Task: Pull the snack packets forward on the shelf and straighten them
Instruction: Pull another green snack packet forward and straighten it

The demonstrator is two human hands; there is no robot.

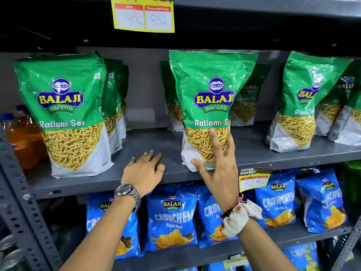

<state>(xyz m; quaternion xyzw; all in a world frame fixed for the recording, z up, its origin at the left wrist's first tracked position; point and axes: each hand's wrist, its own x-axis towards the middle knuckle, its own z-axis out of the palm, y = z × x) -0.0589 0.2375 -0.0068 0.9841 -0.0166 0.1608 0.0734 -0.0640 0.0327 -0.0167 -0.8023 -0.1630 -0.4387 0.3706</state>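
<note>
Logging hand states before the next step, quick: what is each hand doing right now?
Left hand: open, palm down on the grey shelf, holding nothing.
Right hand: open, fingers spread against the middle Ratlami Sev packet, steadying rather than gripping it.

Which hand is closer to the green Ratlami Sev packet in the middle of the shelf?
Right. The right hand touches the lower front of the middle green Ratlami Sev packet. The left hand lies on the grey metal shelf to the packet's left, apart from it.
</note>
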